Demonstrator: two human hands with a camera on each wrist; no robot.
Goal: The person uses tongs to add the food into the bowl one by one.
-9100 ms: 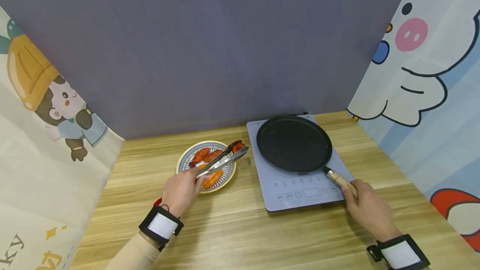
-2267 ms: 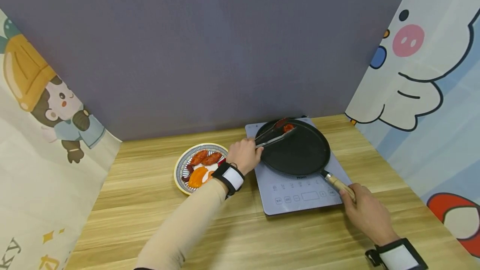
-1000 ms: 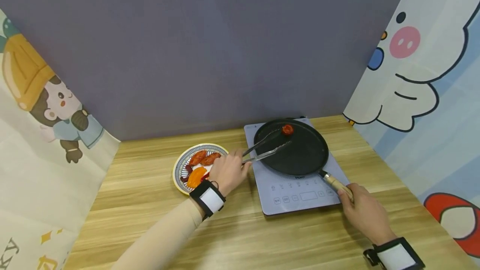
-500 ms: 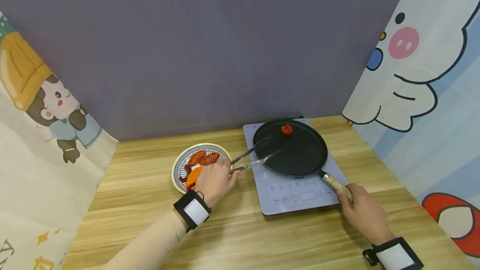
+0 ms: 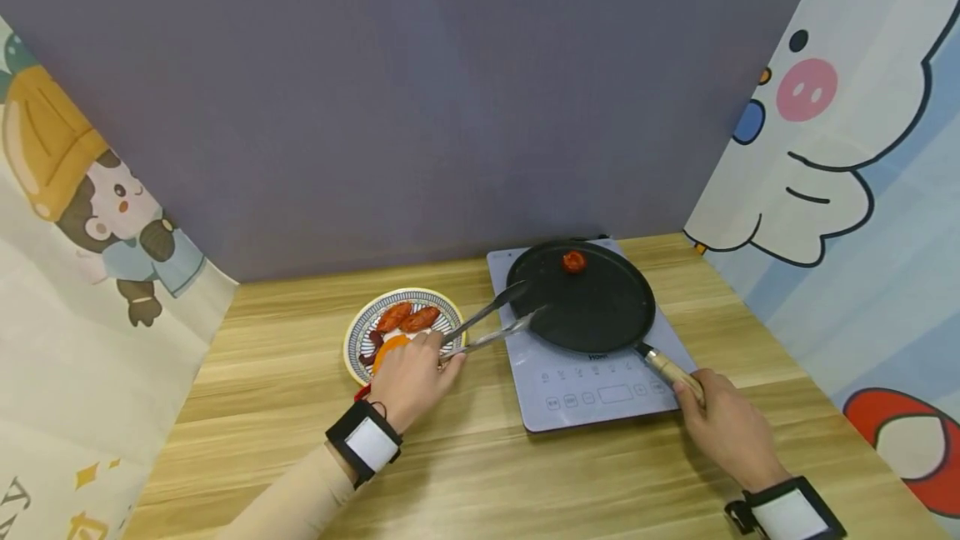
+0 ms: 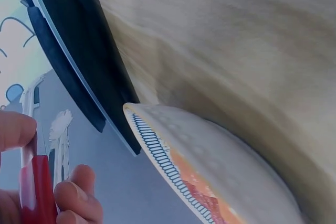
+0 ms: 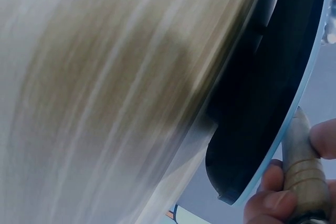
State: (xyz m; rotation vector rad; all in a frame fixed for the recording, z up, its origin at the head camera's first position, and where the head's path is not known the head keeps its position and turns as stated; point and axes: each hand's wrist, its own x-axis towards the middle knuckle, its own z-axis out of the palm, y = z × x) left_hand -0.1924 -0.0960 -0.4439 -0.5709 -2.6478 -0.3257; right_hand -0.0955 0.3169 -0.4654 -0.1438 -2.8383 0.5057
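Observation:
My left hand (image 5: 408, 377) grips metal tongs (image 5: 491, 323) with a red handle end (image 6: 37, 187); their empty tips sit spread over the left edge of the black pan (image 5: 600, 311). One small red food piece (image 5: 573, 261) lies at the pan's far side. My right hand (image 5: 723, 423) holds the pan's wooden handle (image 5: 678, 369), seen close in the right wrist view as fingers curled round the handle (image 7: 304, 174). The pan rests on a grey induction cooktop (image 5: 592, 386). A patterned plate (image 5: 360, 332) holds red and orange food pieces (image 5: 408, 319), its rim (image 6: 157, 153) close to the left hand.
The wooden table (image 5: 525, 473) is enclosed by a purple back wall (image 5: 420, 107) and cartoon-printed panels on the left (image 5: 82, 273) and right (image 5: 847, 173). Cooktop touch controls (image 5: 607, 394) face the front edge.
My left hand pulled the tongs back from the pan's far side toward the plate, leaving the red piece in the pan. The right hand stayed on the handle.

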